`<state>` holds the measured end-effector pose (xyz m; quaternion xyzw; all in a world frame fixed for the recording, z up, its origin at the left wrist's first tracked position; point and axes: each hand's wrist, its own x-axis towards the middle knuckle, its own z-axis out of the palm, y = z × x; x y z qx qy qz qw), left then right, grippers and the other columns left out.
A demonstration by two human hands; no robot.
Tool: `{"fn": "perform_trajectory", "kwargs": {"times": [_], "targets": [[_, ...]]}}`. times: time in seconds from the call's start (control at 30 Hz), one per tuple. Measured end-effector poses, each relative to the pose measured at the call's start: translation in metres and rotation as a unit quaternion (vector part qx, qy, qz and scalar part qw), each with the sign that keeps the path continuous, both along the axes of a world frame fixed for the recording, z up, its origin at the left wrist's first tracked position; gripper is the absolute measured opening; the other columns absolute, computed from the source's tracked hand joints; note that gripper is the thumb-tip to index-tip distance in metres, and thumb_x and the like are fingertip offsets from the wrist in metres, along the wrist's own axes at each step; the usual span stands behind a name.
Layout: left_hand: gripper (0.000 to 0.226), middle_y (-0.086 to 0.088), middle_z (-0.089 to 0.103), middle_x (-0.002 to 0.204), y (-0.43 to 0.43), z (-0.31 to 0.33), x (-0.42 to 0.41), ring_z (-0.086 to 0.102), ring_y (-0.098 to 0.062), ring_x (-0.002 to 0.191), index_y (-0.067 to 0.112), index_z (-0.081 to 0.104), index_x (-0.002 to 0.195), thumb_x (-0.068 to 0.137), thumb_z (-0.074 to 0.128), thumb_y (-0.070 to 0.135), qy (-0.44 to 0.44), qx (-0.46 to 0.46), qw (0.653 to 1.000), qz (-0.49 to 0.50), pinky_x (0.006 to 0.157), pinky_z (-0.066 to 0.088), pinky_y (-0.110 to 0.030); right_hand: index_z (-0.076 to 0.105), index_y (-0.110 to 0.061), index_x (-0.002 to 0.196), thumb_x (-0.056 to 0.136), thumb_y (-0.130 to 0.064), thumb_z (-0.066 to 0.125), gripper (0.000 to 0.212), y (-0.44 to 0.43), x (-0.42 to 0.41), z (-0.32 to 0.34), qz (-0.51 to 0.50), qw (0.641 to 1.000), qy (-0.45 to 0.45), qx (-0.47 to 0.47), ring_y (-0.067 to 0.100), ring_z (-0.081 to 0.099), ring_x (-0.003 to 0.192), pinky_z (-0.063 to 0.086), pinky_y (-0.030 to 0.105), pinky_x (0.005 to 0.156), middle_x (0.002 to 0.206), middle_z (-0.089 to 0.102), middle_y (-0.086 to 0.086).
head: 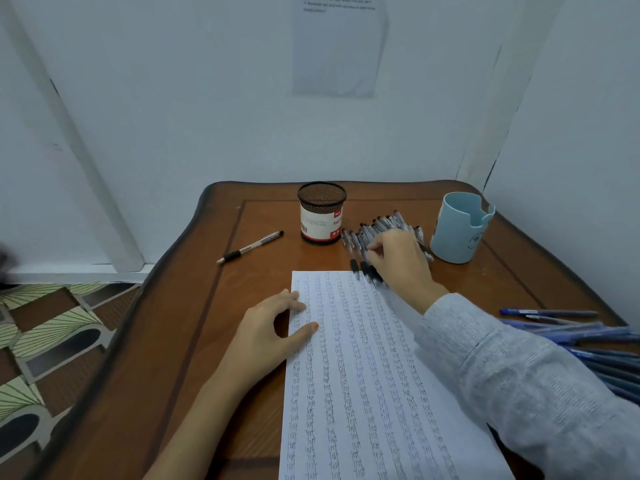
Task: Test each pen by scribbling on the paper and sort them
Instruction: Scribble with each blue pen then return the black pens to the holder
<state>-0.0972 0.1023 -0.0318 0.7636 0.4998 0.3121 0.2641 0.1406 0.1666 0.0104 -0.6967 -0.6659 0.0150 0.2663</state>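
Right hand (398, 261) is down on the black pens (388, 225) heaped between mesh cup (322, 202) and blue cup (457, 233), fingers curled, grasp impossible to tell. Left hand (270, 327) lies relaxed, fingertips pressing the scribbled paper (363, 393); the mesh cup's label (320, 225) shows only "Ball"

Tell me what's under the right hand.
The pile of black pens lies under the right hand; its fingers curl onto them. The palm covers whether one is pinched.

Bare table (194, 358) left of paper (363, 393)
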Motion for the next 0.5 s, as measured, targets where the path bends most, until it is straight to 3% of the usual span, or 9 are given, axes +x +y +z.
{"fn": "perform_trajectory", "kwargs": {"times": [0.07,0.13,0.33,0.5], "targets": [[0.032,0.013,0.054,0.135,-0.001,0.001,0.000,0.037,0.005,0.131,0.036,0.062,0.107,0.078,0.074,0.043,-0.006,0.000,1.000,0.001,0.107,0.032,-0.020,0.075,-0.010,0.088,0.089,-0.010,0.064,0.011,0.004,-0.011,0.008,0.056,0.997,0.046,0.008,0.011,0.061,0.070,0.055,0.025,0.071,0.085,0.070,0.004],[0.030,0.013,0.054,0.134,-0.002,0.002,0.001,0.038,0.005,0.131,0.037,0.062,0.105,0.078,0.074,0.043,-0.014,0.001,1.000,0.001,0.108,0.032,-0.021,0.076,-0.012,0.092,0.087,-0.013,0.068,0.009,0.011,-0.024,0.014,0.114,0.989,0.091,-0.014,0.001,0.057,0.069,0.046,0.010,0.065,0.088,0.071,0.000],[0.034,0.015,0.053,0.136,-0.001,0.000,0.000,0.036,0.007,0.132,0.036,0.063,0.106,0.077,0.072,0.050,-0.011,-0.007,1.000,-0.001,0.110,0.035,-0.025,0.071,-0.010,0.111,0.088,-0.012,0.067,0.023,0.047,-0.063,0.011,0.215,0.969,0.110,-0.054,0.000,0.056,0.084,0.042,-0.001,0.068,0.111,0.070,0.005],[0.038,0.014,0.052,0.137,-0.001,-0.001,0.000,0.034,0.009,0.132,0.030,0.065,0.111,0.078,0.073,0.047,-0.022,0.002,1.000,0.001,0.109,0.033,-0.020,0.061,-0.010,0.125,0.091,-0.010,0.063,0.035,0.078,-0.085,-0.001,0.277,0.955,0.076,-0.079,0.006,0.055,0.105,0.040,-0.001,0.078,0.128,0.061,0.006]]}}
